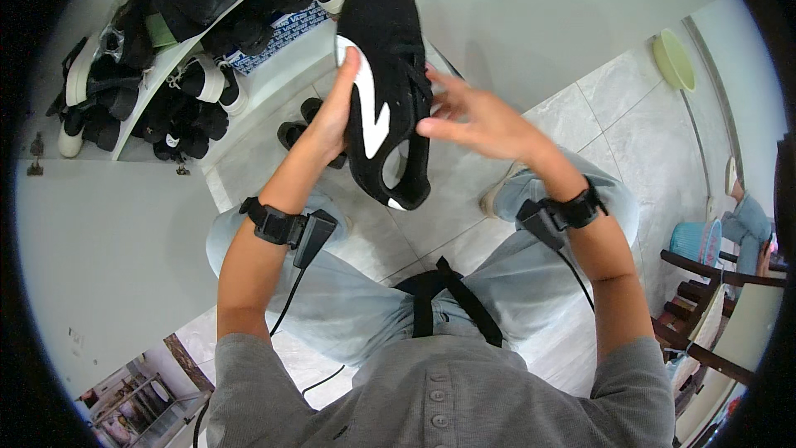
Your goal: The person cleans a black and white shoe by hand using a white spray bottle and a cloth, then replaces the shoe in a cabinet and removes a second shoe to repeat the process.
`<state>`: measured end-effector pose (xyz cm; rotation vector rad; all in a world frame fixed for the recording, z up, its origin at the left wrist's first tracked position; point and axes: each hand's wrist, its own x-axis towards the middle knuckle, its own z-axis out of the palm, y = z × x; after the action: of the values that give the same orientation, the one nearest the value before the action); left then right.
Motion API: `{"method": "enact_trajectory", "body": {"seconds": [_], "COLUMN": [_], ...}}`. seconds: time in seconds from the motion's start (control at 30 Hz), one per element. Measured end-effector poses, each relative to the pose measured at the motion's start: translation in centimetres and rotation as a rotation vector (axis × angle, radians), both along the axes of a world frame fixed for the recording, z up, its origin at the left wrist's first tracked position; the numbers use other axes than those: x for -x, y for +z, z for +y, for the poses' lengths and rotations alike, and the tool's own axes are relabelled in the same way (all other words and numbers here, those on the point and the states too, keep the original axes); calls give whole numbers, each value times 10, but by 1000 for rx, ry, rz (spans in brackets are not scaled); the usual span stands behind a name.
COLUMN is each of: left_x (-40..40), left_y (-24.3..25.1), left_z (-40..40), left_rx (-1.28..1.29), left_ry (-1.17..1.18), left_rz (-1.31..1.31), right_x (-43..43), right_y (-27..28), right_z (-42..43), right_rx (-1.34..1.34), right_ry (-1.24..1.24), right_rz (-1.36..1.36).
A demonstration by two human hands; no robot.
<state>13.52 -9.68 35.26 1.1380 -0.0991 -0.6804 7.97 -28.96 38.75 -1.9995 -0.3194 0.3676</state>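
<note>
A black sneaker [398,74] with a white side mark is held up in front of me, its toe towards the top of the view and its heel towards me. My left hand [333,109] grips it from the left, the thumb over the white mark and the other fingers hidden behind. On the right side, my right hand [476,118] has its fingers apart beside the shoe's opening; whether the fingertips touch the shoe is unclear. Both forearms wear black straps with cabled devices.
A white shoe cabinet [168,78] with several dark shoes and a patterned blue box [280,37] stands upper left. Dark footwear [291,134] lies on the tiled floor. At right are a green basin [673,61], a blue basket [693,242], a wooden chair [715,274] and another person's legs [746,218].
</note>
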Motion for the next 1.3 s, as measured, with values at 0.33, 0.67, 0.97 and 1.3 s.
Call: {"method": "enact_trajectory", "body": {"seconds": [0.33, 0.67, 0.97, 1.3], "left_x": [-23, -16, 18, 16], "left_y": [-59, -16, -24, -32], "left_z": [-20, -24, -42, -28], "left_rx": [-153, -648, -811, -819], "left_ry": [-95, 314, 148, 108], "left_rz": [101, -713, -1081, -892], "right_x": [-9, -30, -36, -34], "right_y": [-55, -54, -54, -54], "right_z": [3, -20, 3, 8], "right_rx": [76, 30, -131, -75], "right_ry": [-292, -583, -654, -385], "right_rz": [19, -10, -43, -59]}}
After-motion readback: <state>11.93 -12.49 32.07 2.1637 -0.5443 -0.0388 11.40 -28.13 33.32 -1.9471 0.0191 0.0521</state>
